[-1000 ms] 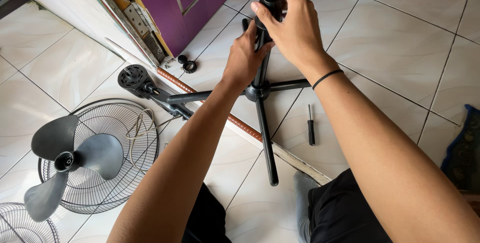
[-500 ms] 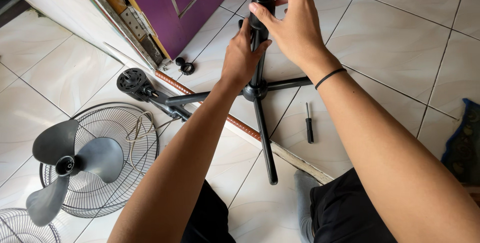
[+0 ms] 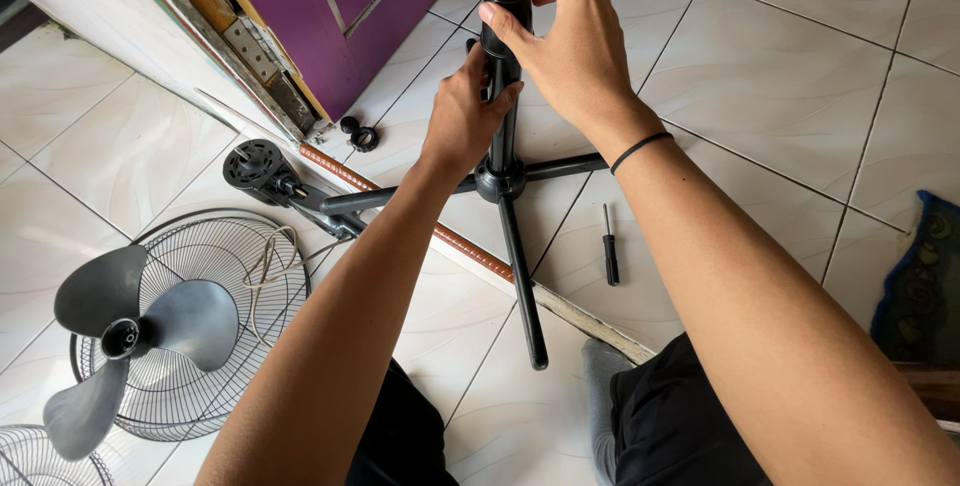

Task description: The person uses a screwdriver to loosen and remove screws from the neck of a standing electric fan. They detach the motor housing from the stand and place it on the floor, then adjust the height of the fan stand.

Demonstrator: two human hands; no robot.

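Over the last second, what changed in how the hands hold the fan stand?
Little changed. The right hand still wraps the collar on the black pole, fingers shifted slightly; the left hand still grips the pole below. Everything slid a little left in view. The screwdriver, fan blade and grille lie unmoved.

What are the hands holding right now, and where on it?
Both grip the upright black metal fan-stand pole: the left hand around its shaft, the right hand higher, on the thicker collar.
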